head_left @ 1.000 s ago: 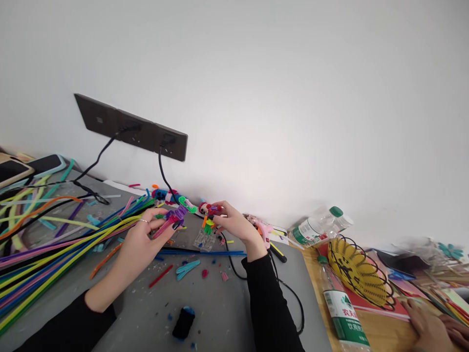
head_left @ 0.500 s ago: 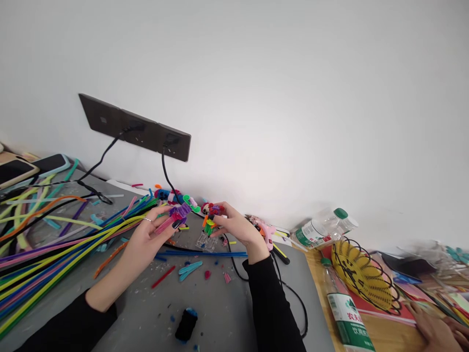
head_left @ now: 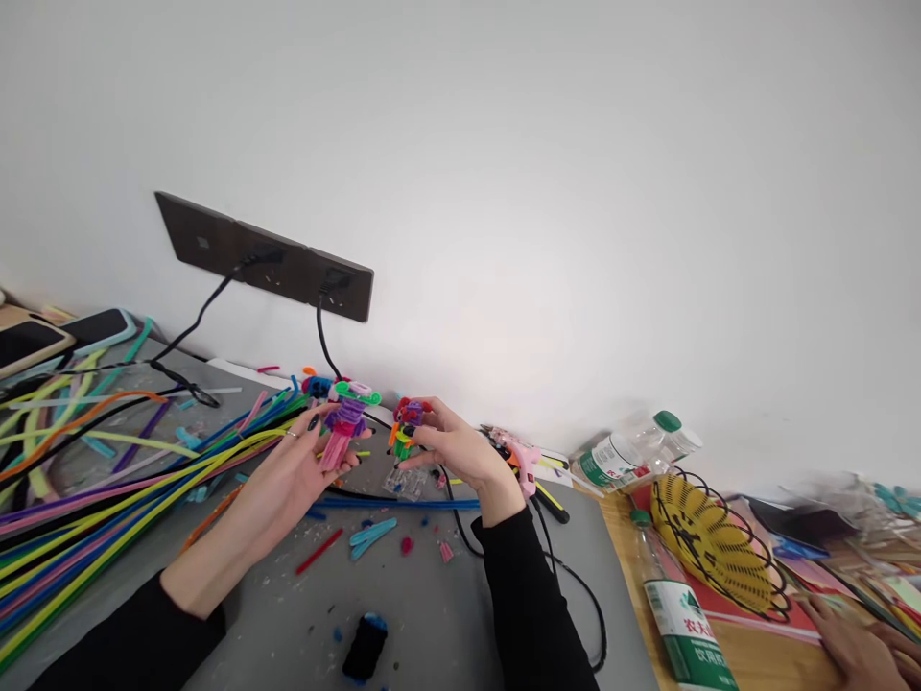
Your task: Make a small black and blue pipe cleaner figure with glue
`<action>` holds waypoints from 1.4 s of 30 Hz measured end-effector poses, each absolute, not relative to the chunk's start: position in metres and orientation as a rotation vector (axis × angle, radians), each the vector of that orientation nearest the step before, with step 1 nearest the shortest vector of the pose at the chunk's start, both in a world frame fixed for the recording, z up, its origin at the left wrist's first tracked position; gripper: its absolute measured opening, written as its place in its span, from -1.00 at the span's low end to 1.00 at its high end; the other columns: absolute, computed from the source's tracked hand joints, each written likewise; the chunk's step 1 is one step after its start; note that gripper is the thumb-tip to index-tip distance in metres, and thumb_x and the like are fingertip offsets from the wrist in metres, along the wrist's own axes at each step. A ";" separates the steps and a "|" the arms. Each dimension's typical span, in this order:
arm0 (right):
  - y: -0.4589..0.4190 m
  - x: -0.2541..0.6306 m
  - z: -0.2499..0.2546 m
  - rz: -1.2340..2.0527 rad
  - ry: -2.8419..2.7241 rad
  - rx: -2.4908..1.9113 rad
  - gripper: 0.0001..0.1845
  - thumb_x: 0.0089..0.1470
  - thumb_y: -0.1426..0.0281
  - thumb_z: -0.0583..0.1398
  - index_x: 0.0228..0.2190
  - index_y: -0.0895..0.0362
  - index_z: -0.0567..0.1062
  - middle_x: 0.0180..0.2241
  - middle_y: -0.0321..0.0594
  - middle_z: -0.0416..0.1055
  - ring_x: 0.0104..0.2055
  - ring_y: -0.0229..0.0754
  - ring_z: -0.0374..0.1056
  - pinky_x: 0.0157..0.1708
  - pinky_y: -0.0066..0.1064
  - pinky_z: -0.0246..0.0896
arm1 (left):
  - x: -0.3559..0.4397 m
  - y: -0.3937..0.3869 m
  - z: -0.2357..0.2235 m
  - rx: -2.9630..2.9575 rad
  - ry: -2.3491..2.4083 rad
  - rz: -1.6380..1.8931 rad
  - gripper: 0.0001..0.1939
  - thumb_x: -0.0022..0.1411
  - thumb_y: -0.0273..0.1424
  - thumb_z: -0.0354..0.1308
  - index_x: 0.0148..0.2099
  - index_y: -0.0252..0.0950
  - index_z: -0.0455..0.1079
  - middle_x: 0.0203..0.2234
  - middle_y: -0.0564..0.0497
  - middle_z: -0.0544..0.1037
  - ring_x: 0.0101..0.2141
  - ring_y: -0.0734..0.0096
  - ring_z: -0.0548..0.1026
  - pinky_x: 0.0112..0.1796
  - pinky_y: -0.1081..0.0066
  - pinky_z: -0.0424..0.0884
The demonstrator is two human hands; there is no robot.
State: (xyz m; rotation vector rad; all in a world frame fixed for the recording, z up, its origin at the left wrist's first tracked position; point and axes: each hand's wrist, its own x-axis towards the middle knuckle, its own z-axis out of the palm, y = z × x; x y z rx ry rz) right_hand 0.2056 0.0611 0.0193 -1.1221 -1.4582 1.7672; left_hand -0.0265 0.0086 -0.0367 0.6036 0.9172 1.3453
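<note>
My left hand (head_left: 302, 456) is closed around a pipe-cleaner doll (head_left: 347, 422) with a purple top, pink lower part and a green-edged head, held upright. A smaller pipe-cleaner doll (head_left: 405, 430), red and purple above with orange, yellow and green below, is pinched in my right hand (head_left: 460, 446). The two dolls are side by side with a gap between them. Behind the left one, partly hidden, lies a blue and red fuzzy figure (head_left: 317, 386). Under my right hand sits a small clear plastic piece (head_left: 407, 483).
Many coloured pipe cleaners (head_left: 144, 480) spread over the grey mat (head_left: 432, 614) at left. A pink glue gun (head_left: 524, 461) and its cable lie right. Beyond stand a yellow basket (head_left: 709, 542) and water bottles (head_left: 683, 624). Another person's hand (head_left: 849, 638) rests at far right.
My left hand has turned the purple and pink doll from tilted to upright. The smaller doll in my right hand has turned and shifted slightly left.
</note>
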 end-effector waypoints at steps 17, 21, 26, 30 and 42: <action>0.057 0.196 0.017 1.879 -1.468 -1.013 -0.46 0.12 0.34 0.40 0.11 -0.05 0.43 0.11 -0.19 0.38 -0.03 -0.14 0.49 -0.11 -0.24 0.70 | -0.025 0.010 -0.036 0.680 0.998 1.315 -0.48 -0.06 -0.21 0.63 0.01 -0.05 0.68 0.20 -0.08 0.63 0.29 -0.13 0.49 -0.03 0.36 0.65; 0.059 0.197 0.015 1.835 -1.482 -1.067 -0.48 0.15 0.36 0.38 0.13 -0.03 0.43 0.12 -0.17 0.39 -0.04 -0.15 0.48 -0.10 -0.25 0.69 | -0.026 0.011 -0.042 0.658 1.055 1.344 -0.53 0.00 -0.29 0.59 -0.01 -0.07 0.61 0.13 -0.10 0.66 0.21 -0.09 0.57 -0.12 0.32 0.67; 0.060 0.198 0.014 1.782 -1.518 -1.147 -0.51 0.16 0.41 0.34 0.11 -0.02 0.45 0.05 -0.17 0.45 -0.06 -0.15 0.51 -0.16 -0.31 0.68 | -0.027 0.013 -0.044 0.654 1.081 1.348 -0.56 0.08 -0.31 0.52 0.00 -0.13 0.52 -0.04 -0.14 0.71 0.04 -0.06 0.68 -0.23 0.27 0.68; 0.063 0.201 0.013 1.714 -1.531 -1.260 -0.45 0.13 0.42 0.36 0.14 -0.03 0.42 0.03 -0.17 0.50 -0.08 -0.14 0.52 -0.22 -0.33 0.65 | -0.026 0.014 -0.044 0.691 1.088 1.329 -0.52 0.09 -0.28 0.52 0.02 -0.11 0.45 -0.03 -0.14 0.72 0.05 -0.07 0.69 -0.23 0.26 0.69; 0.069 0.195 -0.005 1.519 -1.615 -1.557 -0.68 0.25 0.37 0.34 0.01 0.10 0.49 -0.19 -0.21 0.59 -0.32 -0.12 0.57 -0.31 -0.31 0.50 | -0.032 0.010 -0.040 1.058 1.353 1.219 -0.26 0.03 0.12 0.48 0.11 -0.16 0.40 -0.56 0.09 0.57 -0.57 0.16 0.57 -0.57 0.32 0.43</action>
